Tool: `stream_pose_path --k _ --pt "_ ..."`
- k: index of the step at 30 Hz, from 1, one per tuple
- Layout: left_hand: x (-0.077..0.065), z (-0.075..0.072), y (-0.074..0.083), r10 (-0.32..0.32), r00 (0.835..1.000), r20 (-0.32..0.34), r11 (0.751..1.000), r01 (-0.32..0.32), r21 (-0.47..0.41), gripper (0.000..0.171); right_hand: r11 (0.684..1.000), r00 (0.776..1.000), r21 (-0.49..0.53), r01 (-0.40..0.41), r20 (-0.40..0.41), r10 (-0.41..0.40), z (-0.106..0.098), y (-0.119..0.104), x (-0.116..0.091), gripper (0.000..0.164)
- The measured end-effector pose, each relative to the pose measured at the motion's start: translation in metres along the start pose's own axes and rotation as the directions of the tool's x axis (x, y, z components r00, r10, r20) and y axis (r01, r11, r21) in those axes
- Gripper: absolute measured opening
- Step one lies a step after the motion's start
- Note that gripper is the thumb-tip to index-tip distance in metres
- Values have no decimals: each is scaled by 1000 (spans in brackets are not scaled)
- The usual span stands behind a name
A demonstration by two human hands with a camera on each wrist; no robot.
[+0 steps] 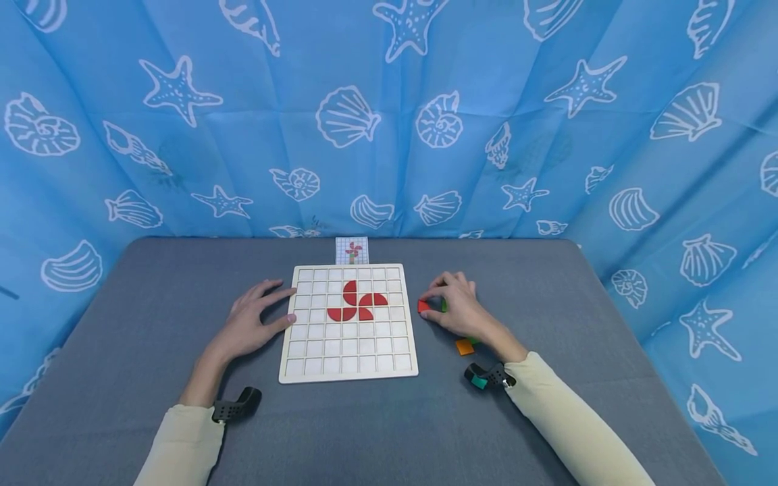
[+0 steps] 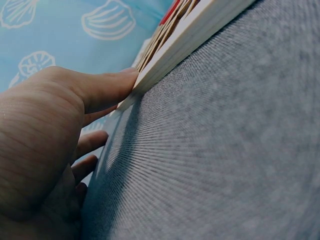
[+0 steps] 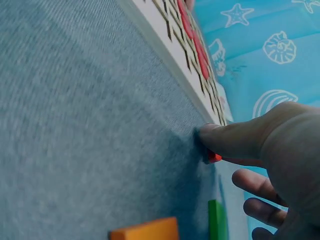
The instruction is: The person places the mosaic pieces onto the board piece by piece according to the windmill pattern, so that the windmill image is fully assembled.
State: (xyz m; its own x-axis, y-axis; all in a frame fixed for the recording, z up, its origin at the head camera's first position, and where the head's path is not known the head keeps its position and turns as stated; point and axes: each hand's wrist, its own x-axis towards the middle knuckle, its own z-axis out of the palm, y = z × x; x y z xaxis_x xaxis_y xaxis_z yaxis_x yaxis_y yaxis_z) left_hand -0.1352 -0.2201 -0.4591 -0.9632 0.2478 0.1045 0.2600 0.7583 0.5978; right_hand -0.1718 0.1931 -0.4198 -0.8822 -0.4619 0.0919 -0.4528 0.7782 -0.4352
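Observation:
A white square grid board (image 1: 349,368) lies on the grey table, with several red curved pieces (image 1: 350,290) set in a pinwheel in its cells. My left hand (image 1: 246,322) rests at the board's left edge, thumb and index finger spread and touching the rim; the left wrist view shows the thumb (image 2: 112,90) against the wooden side. Just off the board's right side, my right hand (image 1: 458,305) pinches a small red piece (image 1: 423,306) between thumb and index finger, at the tabletop. Its other fingers are loosely bent. The thumb hides most of that piece (image 3: 214,157) in the right wrist view.
Beside the right hand lie an orange piece (image 1: 464,347) and green pieces (image 1: 444,306), partly hidden by the hand and wrist. A small pattern card (image 1: 342,251) with a printed pinwheel stands behind the board. A blue shell-print curtain (image 1: 389,169) hangs behind the table.

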Motion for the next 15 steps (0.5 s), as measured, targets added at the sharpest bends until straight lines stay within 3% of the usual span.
stream_pose_path --k 12,15 --pt "0 -1 1 -7 1000 3 1000 7 10 58 995 996 50 86 -43 -84 1 -25 -1 26" --pt "0 0 1 -1 1000 -6 1000 1 8 58 997 997 41 59 -54 -56 2 -22 -2 25"
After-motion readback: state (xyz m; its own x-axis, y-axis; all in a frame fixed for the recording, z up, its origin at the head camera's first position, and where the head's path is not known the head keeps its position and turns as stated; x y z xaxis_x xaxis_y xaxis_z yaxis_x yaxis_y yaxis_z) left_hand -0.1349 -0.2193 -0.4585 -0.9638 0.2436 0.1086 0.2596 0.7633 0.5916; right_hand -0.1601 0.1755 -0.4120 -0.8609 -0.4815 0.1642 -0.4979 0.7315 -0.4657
